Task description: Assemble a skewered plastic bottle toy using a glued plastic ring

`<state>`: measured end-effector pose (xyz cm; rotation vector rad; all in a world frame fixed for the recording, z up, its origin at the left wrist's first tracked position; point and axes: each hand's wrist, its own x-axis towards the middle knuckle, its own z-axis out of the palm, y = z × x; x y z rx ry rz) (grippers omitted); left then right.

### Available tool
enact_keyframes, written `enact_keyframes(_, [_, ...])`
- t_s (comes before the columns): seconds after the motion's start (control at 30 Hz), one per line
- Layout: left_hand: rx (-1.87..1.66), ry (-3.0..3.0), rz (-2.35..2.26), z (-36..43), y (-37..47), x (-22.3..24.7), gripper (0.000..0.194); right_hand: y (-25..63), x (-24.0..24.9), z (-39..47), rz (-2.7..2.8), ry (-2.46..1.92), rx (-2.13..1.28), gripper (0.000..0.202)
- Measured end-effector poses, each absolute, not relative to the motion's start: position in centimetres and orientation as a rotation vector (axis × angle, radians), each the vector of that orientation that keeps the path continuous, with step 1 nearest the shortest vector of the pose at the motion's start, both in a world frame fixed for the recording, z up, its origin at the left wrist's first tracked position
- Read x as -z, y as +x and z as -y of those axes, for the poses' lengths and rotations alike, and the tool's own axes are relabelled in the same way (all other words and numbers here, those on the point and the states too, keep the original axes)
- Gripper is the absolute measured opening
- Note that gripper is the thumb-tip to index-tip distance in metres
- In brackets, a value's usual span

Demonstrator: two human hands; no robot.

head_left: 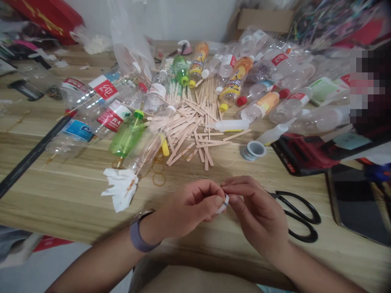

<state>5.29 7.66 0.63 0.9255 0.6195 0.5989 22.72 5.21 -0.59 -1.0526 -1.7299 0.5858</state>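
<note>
My left hand (195, 207), with a watch on its wrist, pinches a small white round piece (222, 206) that looks like a bottle cap. A dark mark shows on its edge; the fingers hide much of it. From the other side, my right hand (256, 211) has its thumb and fingertips closed against the same piece. Both hands are just above the table's front part. Beside my right hand lie black-handled scissors (301, 217), their blades partly hidden behind it. A crumpled white tissue (119, 189) lies left of my left hand.
Wooden craft sticks (195, 126) lie heaped mid-table. Plastic bottles (128, 134) crowd around them, with rubber bands (159, 178) nearby. A wire spool (255, 150), a white glue bottle (276, 132), a red battery tool (305, 152) and a phone (360, 199) are to the right.
</note>
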Motion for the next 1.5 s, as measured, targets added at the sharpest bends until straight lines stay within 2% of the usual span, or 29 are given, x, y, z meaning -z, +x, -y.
enact_keyframes(0.63, [-0.615, 0.955, -0.624, -7.61, 5.25, -0.47, 0.024, 22.54, 0.31, -5.38, 1.719, -1.079, -0.557, 0.011])
enact_keyframes(1.5, [-0.605, 0.987, -0.628, -7.53, 5.2, -0.34, 0.022, 22.79, 0.41, -5.24, 1.727, -1.056, -0.59, 0.016])
